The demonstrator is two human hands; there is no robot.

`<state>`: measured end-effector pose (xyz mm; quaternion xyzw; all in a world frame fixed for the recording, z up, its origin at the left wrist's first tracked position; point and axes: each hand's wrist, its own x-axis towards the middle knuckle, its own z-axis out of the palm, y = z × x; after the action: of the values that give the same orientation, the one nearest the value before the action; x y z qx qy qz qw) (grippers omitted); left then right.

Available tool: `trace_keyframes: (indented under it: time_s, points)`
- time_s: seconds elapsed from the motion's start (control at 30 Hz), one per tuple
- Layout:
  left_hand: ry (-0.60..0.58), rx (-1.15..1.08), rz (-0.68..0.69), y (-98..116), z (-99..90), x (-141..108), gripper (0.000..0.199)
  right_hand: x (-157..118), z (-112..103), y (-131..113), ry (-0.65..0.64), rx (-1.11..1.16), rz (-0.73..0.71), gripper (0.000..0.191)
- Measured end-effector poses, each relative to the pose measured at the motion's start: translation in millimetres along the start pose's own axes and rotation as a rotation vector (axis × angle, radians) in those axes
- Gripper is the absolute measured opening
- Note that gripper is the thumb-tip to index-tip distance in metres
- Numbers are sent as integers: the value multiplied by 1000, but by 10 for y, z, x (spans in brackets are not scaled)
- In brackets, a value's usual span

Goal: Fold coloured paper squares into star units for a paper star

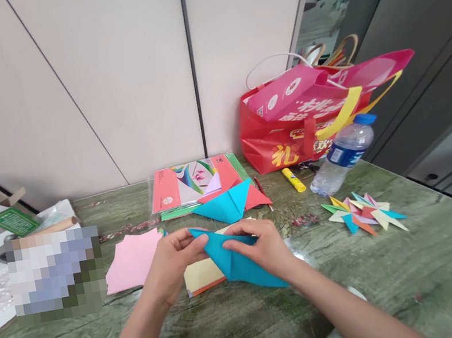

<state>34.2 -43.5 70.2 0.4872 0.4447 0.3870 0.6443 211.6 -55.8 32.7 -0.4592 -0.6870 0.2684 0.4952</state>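
A folded sheet of blue paper [239, 268] is held up between my two hands over the table. Its upper left corner is pinched by the thumb and fingers of my left hand [180, 255]. My right hand [263, 244] grips the upper right side, thumb on the near face and fingers behind. Under it lies a stack of cream and orange paper [203, 275], partly hidden. Another folded blue piece [227, 203] rests just beyond, overlapping a folded red piece [259, 193]. Left of my left hand sits a pile of pink paper [131, 261].
At the back lies a red paper pack [166, 188]. To the right are a yellow glue stick [294, 180], a water bottle [344, 157], a red bag [263, 145] and a multicoloured folded paper star [362, 212]. A green box [14, 221] stands on the left of the table [445, 270].
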Motion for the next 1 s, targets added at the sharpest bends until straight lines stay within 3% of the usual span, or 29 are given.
trace_keyframes:
  time_s: [1.0]
  points:
    - [-3,-21,-12,-1,-3,19,18,2,-39,-1,-30,68,111,9]
